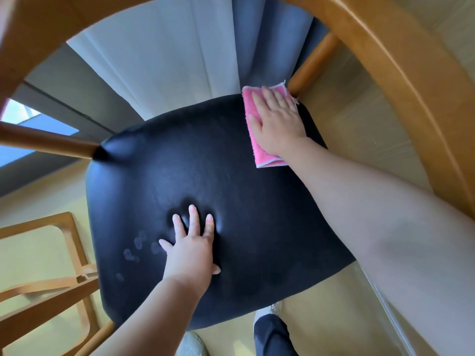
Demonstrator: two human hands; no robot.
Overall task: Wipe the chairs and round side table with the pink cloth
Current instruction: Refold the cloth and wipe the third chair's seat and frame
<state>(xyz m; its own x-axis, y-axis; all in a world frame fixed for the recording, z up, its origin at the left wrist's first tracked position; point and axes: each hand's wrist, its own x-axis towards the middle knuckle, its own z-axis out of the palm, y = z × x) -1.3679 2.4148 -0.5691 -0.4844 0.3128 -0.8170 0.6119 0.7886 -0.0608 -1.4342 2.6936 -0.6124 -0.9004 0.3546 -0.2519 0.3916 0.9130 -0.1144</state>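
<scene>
Pale curtain [159, 60], grey-blue drape [257, 47], window [21, 115] left, yellowish floor [38, 196].

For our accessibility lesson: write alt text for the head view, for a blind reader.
The right hand presses a pink cloth on the far right corner of a black seat; the left hand rests spread on its middle.

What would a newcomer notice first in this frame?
The pink cloth stands out most, pressed flat under the right hand at the far right corner of the black chair seat. The left hand presses spread fingers into the seat's middle, denting it, with pale finger smudges just to its left. A curved wooden frame rings the seat.
</scene>
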